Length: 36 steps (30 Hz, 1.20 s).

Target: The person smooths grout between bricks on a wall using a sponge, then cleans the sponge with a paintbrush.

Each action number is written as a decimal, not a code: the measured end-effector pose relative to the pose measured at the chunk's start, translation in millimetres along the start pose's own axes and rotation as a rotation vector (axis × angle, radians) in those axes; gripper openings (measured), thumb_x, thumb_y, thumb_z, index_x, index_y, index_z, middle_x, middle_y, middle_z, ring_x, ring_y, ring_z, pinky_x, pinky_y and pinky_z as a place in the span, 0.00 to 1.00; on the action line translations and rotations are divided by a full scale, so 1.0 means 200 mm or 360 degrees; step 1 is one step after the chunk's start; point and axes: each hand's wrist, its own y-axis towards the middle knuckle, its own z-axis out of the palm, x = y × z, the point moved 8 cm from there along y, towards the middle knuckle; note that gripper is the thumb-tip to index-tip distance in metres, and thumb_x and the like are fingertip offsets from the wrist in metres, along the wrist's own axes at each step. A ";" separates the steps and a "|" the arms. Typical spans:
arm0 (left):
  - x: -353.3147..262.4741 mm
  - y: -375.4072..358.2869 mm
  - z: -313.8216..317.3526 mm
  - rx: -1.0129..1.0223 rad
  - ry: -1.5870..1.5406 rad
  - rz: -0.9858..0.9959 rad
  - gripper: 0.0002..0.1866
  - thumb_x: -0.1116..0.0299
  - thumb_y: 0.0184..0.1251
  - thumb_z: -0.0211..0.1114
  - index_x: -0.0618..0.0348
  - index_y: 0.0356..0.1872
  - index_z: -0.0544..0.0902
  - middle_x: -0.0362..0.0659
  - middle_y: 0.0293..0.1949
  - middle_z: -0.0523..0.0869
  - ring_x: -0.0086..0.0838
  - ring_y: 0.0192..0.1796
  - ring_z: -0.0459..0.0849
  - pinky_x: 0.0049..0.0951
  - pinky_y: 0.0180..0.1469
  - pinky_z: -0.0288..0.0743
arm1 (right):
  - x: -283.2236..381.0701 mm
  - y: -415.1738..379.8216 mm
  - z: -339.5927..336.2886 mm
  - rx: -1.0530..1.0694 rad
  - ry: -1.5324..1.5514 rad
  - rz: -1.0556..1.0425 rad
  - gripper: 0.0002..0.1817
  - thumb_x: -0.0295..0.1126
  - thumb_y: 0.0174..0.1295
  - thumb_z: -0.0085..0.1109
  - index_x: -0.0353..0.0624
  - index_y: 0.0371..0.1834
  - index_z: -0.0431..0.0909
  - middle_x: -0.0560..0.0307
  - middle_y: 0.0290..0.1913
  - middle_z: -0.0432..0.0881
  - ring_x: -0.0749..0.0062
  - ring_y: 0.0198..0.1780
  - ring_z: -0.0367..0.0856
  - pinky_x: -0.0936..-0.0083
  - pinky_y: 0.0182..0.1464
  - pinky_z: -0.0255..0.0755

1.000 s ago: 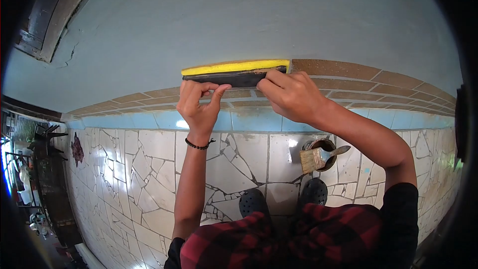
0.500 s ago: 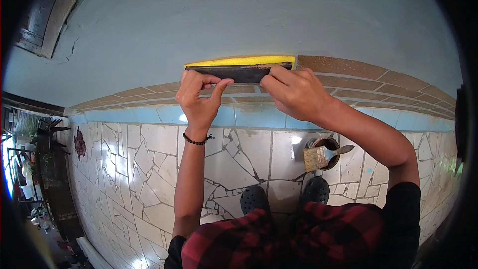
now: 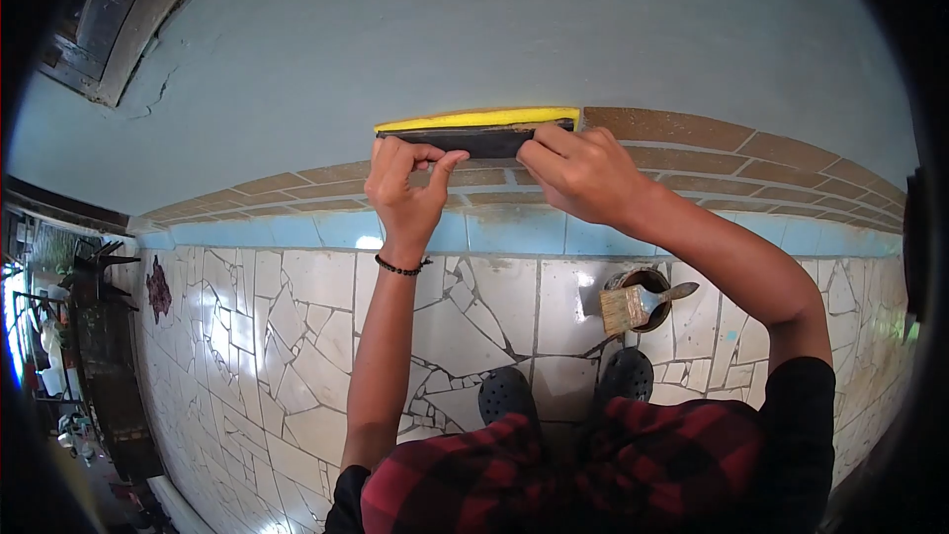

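The long yellow foam strip with its dark face [image 3: 474,129] had crept a bit higher against the pale blue plastered wall [image 3: 474,30] versus a second back. Left hand [image 3: 403,193] and right hand [image 3: 583,178] both pinched its lower edge, probably pressing it flat beside the brown brick-pattern band [image 3: 692,133].

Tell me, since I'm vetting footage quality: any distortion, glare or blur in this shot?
Head view: fisheye bends the brick rows into arcs, dark vignette at the corners; glare on the floor tiles at left; both hands and the sponge look sharp.
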 end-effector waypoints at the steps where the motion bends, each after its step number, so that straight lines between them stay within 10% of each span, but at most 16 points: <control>1: 0.00 0.00 0.00 0.0007 0.0022 0.0019 0.14 0.72 0.50 0.87 0.59 0.27 0.85 0.38 0.26 0.79 0.28 0.30 0.74 0.27 0.33 0.69 | 0.00 -0.01 0.01 0.0013 -0.0012 0.0017 0.13 0.20 0.49 0.68 0.41 0.36 0.75 0.54 0.34 0.77 0.58 0.27 0.85 0.62 0.24 0.76; 36: -0.03 0.02 0.00 -0.0038 0.0086 -0.0181 0.14 0.73 0.50 0.86 0.60 0.26 0.85 0.38 0.26 0.82 0.27 0.30 0.77 0.27 0.34 0.71 | 0.01 0.04 -0.01 -0.0151 -0.0046 0.0120 0.09 0.23 0.55 0.73 0.41 0.30 0.78 0.57 0.28 0.77 0.64 0.21 0.80 0.68 0.23 0.76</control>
